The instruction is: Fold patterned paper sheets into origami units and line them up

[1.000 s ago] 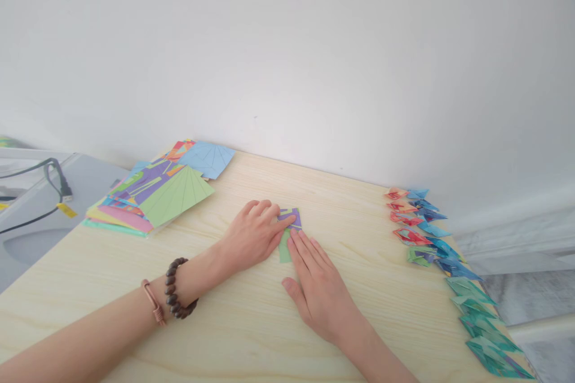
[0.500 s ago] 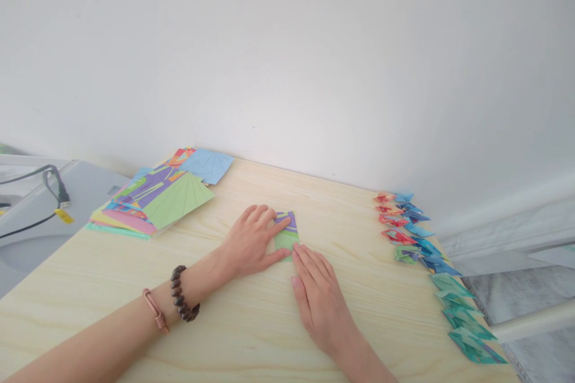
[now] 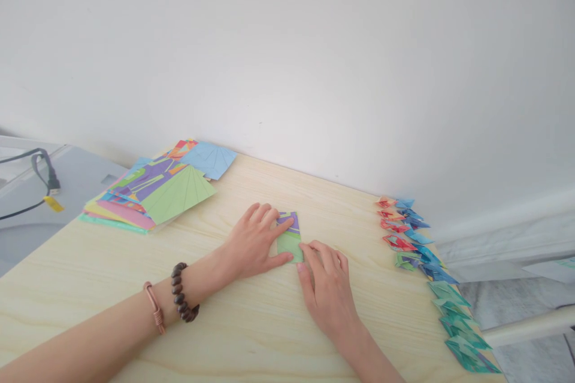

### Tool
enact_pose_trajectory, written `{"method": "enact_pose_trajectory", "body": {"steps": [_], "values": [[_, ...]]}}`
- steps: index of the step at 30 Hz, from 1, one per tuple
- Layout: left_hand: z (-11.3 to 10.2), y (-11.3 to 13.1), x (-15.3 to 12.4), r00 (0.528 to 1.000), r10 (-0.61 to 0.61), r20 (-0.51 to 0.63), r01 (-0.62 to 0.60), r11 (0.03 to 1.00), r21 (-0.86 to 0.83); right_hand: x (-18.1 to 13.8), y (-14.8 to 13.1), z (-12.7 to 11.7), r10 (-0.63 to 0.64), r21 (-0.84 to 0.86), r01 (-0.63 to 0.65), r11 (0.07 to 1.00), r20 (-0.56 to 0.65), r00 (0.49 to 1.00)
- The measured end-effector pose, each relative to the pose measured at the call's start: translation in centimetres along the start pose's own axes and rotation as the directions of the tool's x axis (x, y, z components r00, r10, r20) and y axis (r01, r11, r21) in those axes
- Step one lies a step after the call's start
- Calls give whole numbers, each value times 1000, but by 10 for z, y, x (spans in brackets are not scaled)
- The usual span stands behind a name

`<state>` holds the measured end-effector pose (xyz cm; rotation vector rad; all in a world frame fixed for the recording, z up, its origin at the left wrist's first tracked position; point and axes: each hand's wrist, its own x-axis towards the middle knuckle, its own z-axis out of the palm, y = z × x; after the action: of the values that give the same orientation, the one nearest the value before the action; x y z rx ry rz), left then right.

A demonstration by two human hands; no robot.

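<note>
A small folded paper (image 3: 290, 238), green with a purple patterned top, lies flat on the pale wooden table (image 3: 251, 323). My left hand (image 3: 254, 242) lies on its left edge with fingers spread, the forefinger and thumb pressing the paper down. The wrist wears two bracelets. My right hand (image 3: 327, 287) rests just below and right of the paper, its fingers curled with the tips at the paper's lower right corner.
A stack of coloured paper sheets (image 3: 155, 191) lies at the table's far left. Several folded paper pieces (image 3: 426, 257) run in a row along the right edge. A grey surface with a cable (image 3: 42, 176) sits left of the table. A white wall stands behind.
My right hand slid down off the paper towards its lower right corner and its fingers curled. More of the green paper shows. My left hand stayed pressing the left side.
</note>
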<state>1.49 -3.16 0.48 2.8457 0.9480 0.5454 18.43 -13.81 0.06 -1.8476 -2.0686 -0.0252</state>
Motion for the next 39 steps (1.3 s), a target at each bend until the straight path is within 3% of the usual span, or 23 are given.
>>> {"method": "enact_pose_trajectory", "body": {"steps": [11,19,28,39], "values": [[2,-1,-1,1000,-15,14,15,1000,-17,32,20,6,57,196,-61,979,26,998],[3,-1,-2,999,-24,41,24,1000,-11,55,46,16,-63,274,45,961,57,996],[3,2,-1,997,-40,62,39,999,18,73,49,26,89,291,-96,952,36,995],[5,7,-6,999,-5,48,3,999,50,82,51,19,119,297,-168,940,176,977]]}}
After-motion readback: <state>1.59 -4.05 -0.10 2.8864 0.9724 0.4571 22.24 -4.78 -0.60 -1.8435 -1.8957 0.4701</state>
